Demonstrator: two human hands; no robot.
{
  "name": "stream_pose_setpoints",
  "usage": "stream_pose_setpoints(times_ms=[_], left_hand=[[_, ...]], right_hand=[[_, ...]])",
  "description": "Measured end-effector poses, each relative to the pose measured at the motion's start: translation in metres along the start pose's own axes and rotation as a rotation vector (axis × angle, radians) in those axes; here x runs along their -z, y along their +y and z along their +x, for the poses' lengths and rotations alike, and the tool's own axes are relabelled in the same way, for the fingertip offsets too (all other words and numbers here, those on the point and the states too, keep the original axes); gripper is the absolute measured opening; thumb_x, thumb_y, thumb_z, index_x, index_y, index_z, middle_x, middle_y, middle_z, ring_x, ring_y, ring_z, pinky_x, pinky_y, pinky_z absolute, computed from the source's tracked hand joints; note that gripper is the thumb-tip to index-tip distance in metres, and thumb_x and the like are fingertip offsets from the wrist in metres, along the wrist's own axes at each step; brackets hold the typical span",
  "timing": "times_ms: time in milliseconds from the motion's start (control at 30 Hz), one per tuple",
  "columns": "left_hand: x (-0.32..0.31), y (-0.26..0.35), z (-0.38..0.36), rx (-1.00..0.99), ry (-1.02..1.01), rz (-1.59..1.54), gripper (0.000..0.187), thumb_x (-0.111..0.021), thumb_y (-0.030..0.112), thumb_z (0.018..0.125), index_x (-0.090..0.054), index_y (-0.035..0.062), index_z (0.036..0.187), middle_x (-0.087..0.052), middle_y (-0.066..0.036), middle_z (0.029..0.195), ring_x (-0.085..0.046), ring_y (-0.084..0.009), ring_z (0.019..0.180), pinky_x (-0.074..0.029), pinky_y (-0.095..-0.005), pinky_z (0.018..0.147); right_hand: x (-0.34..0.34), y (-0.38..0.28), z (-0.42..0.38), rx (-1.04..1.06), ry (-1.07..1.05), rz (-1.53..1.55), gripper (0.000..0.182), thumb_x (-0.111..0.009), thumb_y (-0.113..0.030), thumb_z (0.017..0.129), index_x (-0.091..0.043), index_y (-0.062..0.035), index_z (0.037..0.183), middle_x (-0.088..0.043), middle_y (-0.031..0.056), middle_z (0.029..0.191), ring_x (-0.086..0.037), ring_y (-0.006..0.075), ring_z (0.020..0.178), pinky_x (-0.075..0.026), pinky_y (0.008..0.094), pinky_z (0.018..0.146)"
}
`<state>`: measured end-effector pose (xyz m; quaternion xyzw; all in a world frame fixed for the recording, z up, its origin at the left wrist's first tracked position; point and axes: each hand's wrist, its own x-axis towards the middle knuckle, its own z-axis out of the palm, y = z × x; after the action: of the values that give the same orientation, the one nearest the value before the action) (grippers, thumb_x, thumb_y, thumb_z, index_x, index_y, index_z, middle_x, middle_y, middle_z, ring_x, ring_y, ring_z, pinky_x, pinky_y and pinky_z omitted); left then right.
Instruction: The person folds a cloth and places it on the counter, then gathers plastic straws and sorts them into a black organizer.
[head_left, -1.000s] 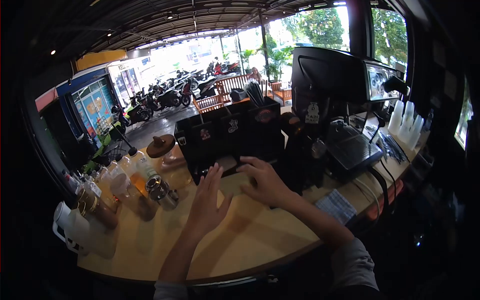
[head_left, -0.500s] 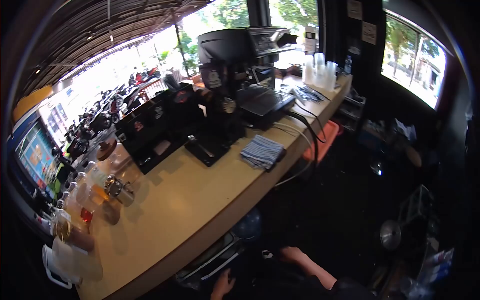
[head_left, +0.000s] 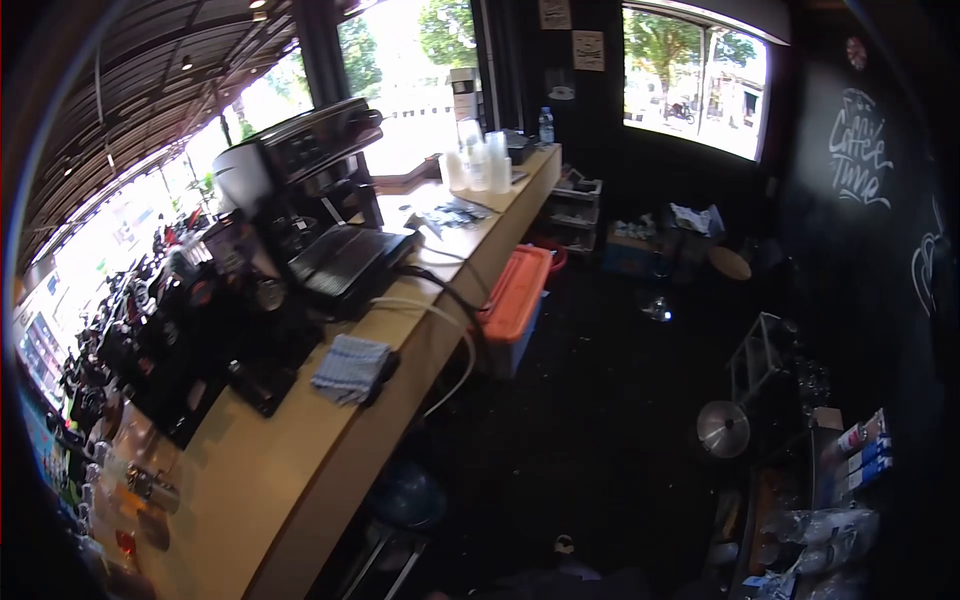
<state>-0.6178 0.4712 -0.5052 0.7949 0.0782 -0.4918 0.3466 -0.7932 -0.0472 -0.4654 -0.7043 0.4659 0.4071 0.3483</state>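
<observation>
Neither my left hand nor my right hand can be made out; the bottom edge, where my dark clothing shows, is too dim. The long wooden counter runs from the lower left towards the back. On it lie a folded blue-and-white striped cloth, a flat black device and a dark coffee machine. A metal jug and several glass vessels stand at the counter's lower left end. Clear plastic cups are stacked at its far end.
An orange-lidded box stands beside the counter, with a hose hanging nearby. Below the counter is a blue round container. A metal lid, a rack and packaged goods are on the right. A wire shelf stands behind.
The view has swung to the right, so the counter and its things appear further left. Both hands, seen low in the earlier frame, have gone from clear sight.
</observation>
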Motion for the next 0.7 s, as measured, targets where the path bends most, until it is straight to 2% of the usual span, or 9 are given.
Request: stream_pose_setpoints(times_ms=[67,100,133,200,300,400,500,600,700], left_hand=[[0.009,0.043,0.046,-0.124,-0.116,0.068,0.029,-0.06,0.033,0.077,-0.065,0.0053,0.083,-0.062,-0.008,0.073,-0.06,-0.0158,0.074,-0.045,-0.0339,0.068],[-0.006,0.082,0.057,-0.144,0.216,0.153,0.028,-0.059,0.033,0.078,-0.066,0.0076,0.067,-0.059,-0.004,0.058,-0.059,-0.0126,0.069,-0.045,-0.0318,0.062],[-0.002,0.12,0.074,-0.085,0.162,0.133,0.026,-0.059,0.033,0.079,-0.066,0.0088,0.079,-0.061,-0.003,0.068,-0.058,-0.0118,0.069,-0.046,-0.031,0.058],[0.0,0.191,0.095,0.044,0.099,-0.052,0.032,-0.06,0.033,0.078,-0.061,0.0098,0.099,-0.063,-0.008,0.079,-0.061,-0.02,0.068,-0.049,-0.0329,0.058],[-0.002,0.274,0.104,-0.012,0.101,-0.144,0.028,-0.058,0.031,0.08,-0.061,0.0098,0.097,-0.06,-0.005,0.073,-0.056,-0.0132,0.06,-0.046,-0.0283,0.049],[-0.003,0.32,0.122,-0.119,0.081,-0.109,0.025,-0.057,0.028,0.081,-0.061,0.0094,0.097,-0.058,-0.004,0.071,-0.054,-0.0128,0.057,-0.045,-0.0279,0.049],[0.0,0.333,0.156,-0.141,0.039,-0.061,0.025,-0.057,0.03,0.08,-0.062,0.0095,0.093,-0.06,-0.004,0.07,-0.055,-0.0125,0.06,-0.045,-0.0284,0.05],[0.023,0.326,0.194,-0.158,-0.279,-0.051,0.022,-0.056,0.026,0.082,-0.063,0.0067,0.089,-0.061,-0.005,0.081,-0.058,-0.0137,0.071,-0.047,-0.03,0.058],[0.047,0.351,0.223,-0.012,-0.236,0.02,0.023,-0.056,0.028,0.081,-0.064,0.0076,0.088,-0.061,-0.005,0.078,-0.058,-0.0145,0.071,-0.047,-0.0306,0.059]], right_hand=[[0.024,-0.002,0.016,-0.014,-0.028,0.024,0.027,-0.062,-0.031,0.072,-0.065,-0.008,0.087,-0.064,0.0075,0.088,-0.06,0.0222,0.088,-0.048,0.0346,0.078],[0.037,-0.004,0.028,0.005,-0.027,0.044,0.027,-0.062,-0.031,0.073,-0.065,-0.0081,0.087,-0.064,0.0073,0.087,-0.061,0.0223,0.088,-0.048,0.0346,0.078],[0.05,-0.005,0.039,0.012,-0.035,0.052,0.027,-0.061,-0.031,0.073,-0.065,-0.0083,0.088,-0.064,0.0071,0.086,-0.061,0.0223,0.088,-0.048,0.0347,0.078],[0.072,-0.007,0.061,-0.009,-0.059,0.04,0.026,-0.06,-0.03,0.074,-0.065,-0.0085,0.088,-0.064,0.0067,0.083,-0.061,0.0223,0.087,-0.048,0.0348,0.078],[0.105,-0.013,0.102,-0.035,-0.081,-0.016,0.025,-0.059,-0.029,0.075,-0.065,-0.0089,0.089,-0.065,0.0061,0.08,-0.061,0.0223,0.087,-0.048,0.035,0.077],[0.144,-0.045,0.102,0.062,-0.017,0.11,0.023,-0.06,-0.028,0.076,-0.065,-0.009,0.088,-0.064,0.0052,0.076,-0.062,0.0202,0.079,-0.049,0.0335,0.069],[0.184,-0.094,0.107,0.11,0.057,0.431,0.019,-0.063,-0.027,0.075,-0.064,-0.0087,0.08,-0.064,0.0028,0.071,-0.06,0.0121,0.059,-0.046,0.0272,0.05],[0.211,-0.138,0.129,0.09,0.039,0.373,0.019,-0.062,-0.027,0.075,-0.064,-0.0087,0.08,-0.064,0.0031,0.07,-0.06,0.0126,0.061,-0.046,0.0281,0.052],[0.217,-0.161,0.179,0.093,-0.013,0.295,0.024,-0.063,-0.03,0.073,-0.066,-0.0083,0.081,-0.065,0.0055,0.073,-0.062,0.0167,0.068,-0.048,0.031,0.061]])
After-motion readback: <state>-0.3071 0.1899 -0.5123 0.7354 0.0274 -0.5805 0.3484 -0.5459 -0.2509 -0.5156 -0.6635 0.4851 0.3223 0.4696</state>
